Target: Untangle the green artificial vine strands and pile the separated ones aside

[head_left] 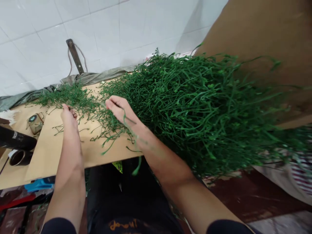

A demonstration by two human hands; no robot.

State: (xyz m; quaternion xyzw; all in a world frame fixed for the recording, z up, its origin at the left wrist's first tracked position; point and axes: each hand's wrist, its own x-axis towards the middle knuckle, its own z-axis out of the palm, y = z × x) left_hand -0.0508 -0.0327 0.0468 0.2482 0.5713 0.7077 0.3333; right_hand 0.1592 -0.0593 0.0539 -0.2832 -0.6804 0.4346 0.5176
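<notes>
My right hand point(119, 105) is closed, with its fingers pinched around a thin green plastic-looking stem point(124, 117) that trails back over my wrist. Beside it spreads a large tangled heap of green stems point(195, 97) with small forked tips, covering the right part of the work surface. To the left, my left hand point(69, 114) has its fingers curled together at the near edge of a smaller, finer pile of green sprigs point(73, 94). Whatever sits between those fingers is too small to make out. Loose stems point(104, 133) lie scattered on the board between both hands.
A cardboard sheet point(48, 146) covers the table. At left are a black tumbler point(16, 139), a dark cup point(21, 158) and a small boxy device point(35, 123). A dark bar point(74, 57) leans on the tiled wall. A large brown panel point(268, 35) stands at right.
</notes>
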